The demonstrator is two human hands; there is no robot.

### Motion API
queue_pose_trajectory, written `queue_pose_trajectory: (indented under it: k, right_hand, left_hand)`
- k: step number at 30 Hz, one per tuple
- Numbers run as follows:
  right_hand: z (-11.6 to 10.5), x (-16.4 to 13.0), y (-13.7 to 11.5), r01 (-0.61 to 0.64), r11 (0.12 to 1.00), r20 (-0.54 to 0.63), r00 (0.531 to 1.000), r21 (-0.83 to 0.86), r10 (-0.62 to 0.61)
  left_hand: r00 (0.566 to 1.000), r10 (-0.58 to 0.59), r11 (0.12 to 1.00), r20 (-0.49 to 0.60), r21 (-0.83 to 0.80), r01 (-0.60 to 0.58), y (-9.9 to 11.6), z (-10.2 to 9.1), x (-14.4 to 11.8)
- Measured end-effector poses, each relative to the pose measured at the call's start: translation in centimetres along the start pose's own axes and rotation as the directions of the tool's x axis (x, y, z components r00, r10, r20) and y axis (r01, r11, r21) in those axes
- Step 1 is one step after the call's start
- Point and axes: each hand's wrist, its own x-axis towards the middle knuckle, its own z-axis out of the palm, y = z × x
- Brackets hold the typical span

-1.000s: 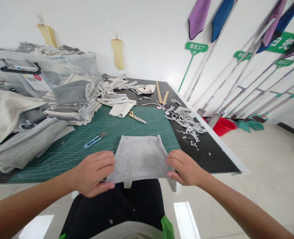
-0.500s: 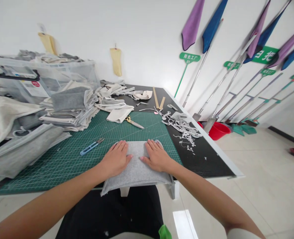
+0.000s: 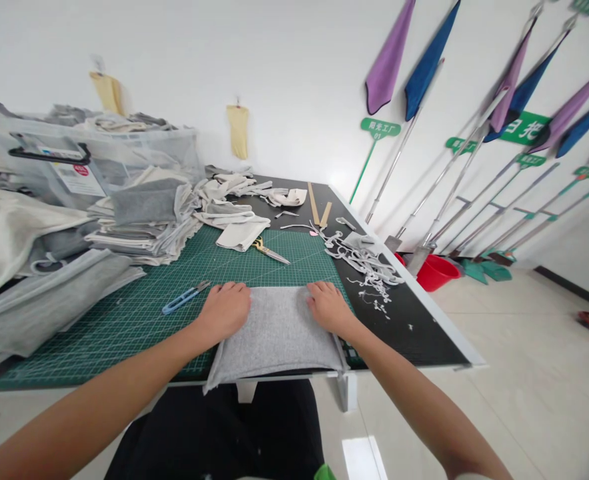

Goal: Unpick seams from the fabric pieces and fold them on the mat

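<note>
A grey fabric piece (image 3: pixel 278 333) with seamed edges lies flat before me, its near side hanging a little past the table edge. My left hand (image 3: pixel 226 310) has its fingers curled around the far left corner. At the far right corner, my right hand (image 3: pixel 328 308) grips the cloth in the same way, fingertips partly hidden. Left of the cloth lies a pair of blue thread snips (image 3: pixel 185 297). Gold-handled scissors (image 3: pixel 270 251) rest beyond it on the green cutting mat (image 3: pixel 304 257).
Stacked grey and white cloths (image 3: pixel 139 227) fill the left side, before a clear plastic bin (image 3: pixel 144 150). Fabric scraps (image 3: pixel 362 257) and wooden strips (image 3: pixel 314 203) lie at the right. Mops and a red bucket (image 3: pixel 437 272) stand beyond the table.
Both hands have gone from lying flat on the fabric to curling round its far corners, moving slightly apart. The cloth stays in about the same place.
</note>
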Motion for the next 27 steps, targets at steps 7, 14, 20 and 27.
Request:
queue_pose_trajectory:
  k: [7,14,20,27]
  right_hand:
    - [0.0,1.7,2.4,0.011,0.982,0.015,1.000,0.191,-0.014]
    - [-0.5,1.9,2.9,-0.042,0.874,0.040,0.999,0.484,0.026]
    - [-0.6,1.9,2.3,-0.073,0.657,0.024,0.996,0.750,0.083]
    - [-1.1,1.8,0.5,-0.017,0.409,-0.049,0.988,0.913,0.150]
  left_hand:
    - [0.997,-0.078,0.997,-0.002,-0.030,0.078,-0.2,0.4,0.2]
    - [0.992,-0.118,0.976,0.043,-0.181,0.123,-1.9,0.2,2.0]
    - [0.977,-0.211,0.925,-0.019,-0.328,0.193,-2.4,-1.2,2.2]
    - [0.947,-0.300,0.726,-0.119,-0.673,0.145,-2.4,-2.9,1.9]
